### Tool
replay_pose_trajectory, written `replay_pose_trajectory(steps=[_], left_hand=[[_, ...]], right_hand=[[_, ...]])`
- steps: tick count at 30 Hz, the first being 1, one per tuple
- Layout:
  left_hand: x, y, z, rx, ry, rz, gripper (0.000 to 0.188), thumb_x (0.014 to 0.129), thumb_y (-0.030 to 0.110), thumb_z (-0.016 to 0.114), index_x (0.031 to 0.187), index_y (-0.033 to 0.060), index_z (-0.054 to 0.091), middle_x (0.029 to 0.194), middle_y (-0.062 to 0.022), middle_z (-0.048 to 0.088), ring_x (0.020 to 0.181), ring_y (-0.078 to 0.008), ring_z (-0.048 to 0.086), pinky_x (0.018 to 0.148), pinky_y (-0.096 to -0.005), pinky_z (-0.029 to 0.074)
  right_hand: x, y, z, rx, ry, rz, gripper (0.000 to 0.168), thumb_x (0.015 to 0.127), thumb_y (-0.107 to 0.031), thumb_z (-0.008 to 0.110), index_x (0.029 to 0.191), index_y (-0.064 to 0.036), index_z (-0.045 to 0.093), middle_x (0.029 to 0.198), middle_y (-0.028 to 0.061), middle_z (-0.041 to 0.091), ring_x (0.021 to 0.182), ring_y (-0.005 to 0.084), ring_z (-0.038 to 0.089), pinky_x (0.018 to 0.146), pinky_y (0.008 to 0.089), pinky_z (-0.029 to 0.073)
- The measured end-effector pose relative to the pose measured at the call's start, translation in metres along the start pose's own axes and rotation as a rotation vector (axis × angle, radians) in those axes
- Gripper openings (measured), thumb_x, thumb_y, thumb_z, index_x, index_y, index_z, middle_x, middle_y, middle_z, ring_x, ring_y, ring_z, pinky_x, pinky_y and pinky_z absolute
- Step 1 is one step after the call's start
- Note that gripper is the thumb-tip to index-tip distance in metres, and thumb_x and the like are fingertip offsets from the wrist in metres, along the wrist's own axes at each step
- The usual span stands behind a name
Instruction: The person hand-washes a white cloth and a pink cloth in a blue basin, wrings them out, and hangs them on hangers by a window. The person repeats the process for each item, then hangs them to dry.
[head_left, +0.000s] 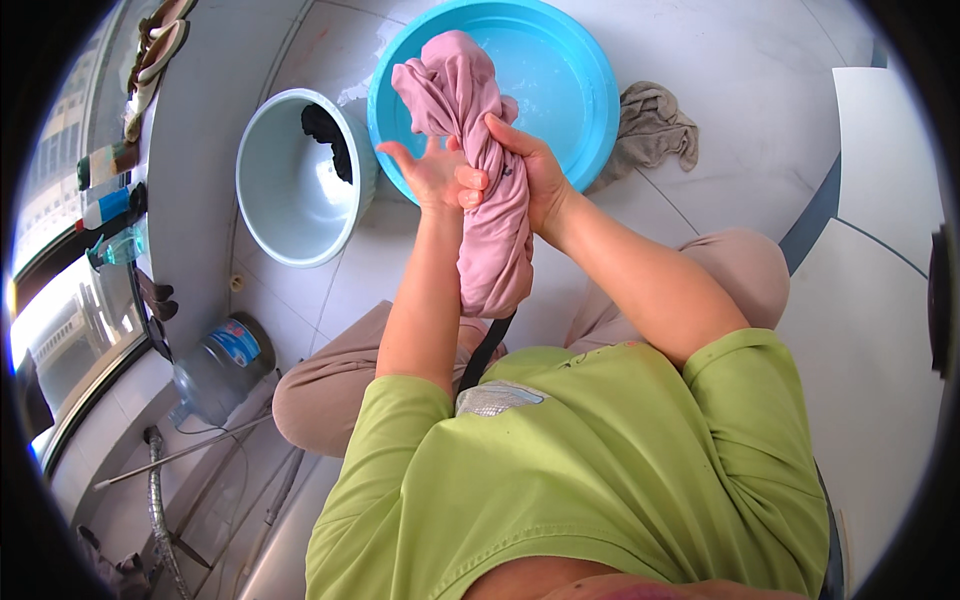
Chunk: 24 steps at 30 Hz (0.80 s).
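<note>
A pink cloth (495, 247), perhaps a garment, is twisted and bunched lengthwise before me, partly over the near left side of a blue plastic basin (600, 112). My right hand (536, 176) grips its middle, thumb on top; fingertips show at the cloth's left side. Beside it my left hand (436, 178) is turned palm up. Its thumb points away to the left, and its fingers are partly hidden by the cloth's upper bunch. Shallow water (551, 82) appears to lie in the basin.
Left of the basin, a pale bucket (300, 202) holds a black cloth (328, 139). A grey-brown rag (652, 124) lies on the tiles to the right. Nearer left are a large plastic bottle (221, 364) and metal poles (187, 450). Bottles (120, 244) and shoes (161, 52) line the ledge.
</note>
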<state>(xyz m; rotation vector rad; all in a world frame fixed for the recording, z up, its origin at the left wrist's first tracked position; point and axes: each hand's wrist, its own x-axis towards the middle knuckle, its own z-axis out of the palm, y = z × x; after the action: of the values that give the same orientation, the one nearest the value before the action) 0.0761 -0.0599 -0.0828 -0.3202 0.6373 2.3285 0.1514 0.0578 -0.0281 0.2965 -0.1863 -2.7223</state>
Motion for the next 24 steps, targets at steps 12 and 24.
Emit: replay_pose_trajectory(steps=[12,24], left_hand=[[0.031,0.036,0.046,0.48,-0.005,0.288,0.034,0.088,0.015,0.06,0.12,0.0051,0.053,0.104,-0.0142,0.062,0.081,-0.0239,0.063,0.066,-0.0355,0.057],[0.036,0.018,0.044,1.896,0.359,0.343,0.008,0.072,0.005,0.06,0.077,0.0022,0.066,0.076,-0.0143,0.066,0.068,-0.0265,0.063,0.063,-0.035,0.049]], right_hand=[[0.0,0.011,0.012,-0.302,0.252,-0.021,0.033,0.085,-0.034,0.065,0.089,-0.003,0.055,0.07,0.0064,0.057,0.054,0.0167,0.056,0.05,0.0309,0.05],[0.013,-0.006,0.005,-1.917,0.642,-0.037,0.037,0.079,-0.028,0.059,0.103,0.0,0.055,0.081,0.0185,0.067,0.076,0.029,0.066,0.064,0.0397,0.052]])
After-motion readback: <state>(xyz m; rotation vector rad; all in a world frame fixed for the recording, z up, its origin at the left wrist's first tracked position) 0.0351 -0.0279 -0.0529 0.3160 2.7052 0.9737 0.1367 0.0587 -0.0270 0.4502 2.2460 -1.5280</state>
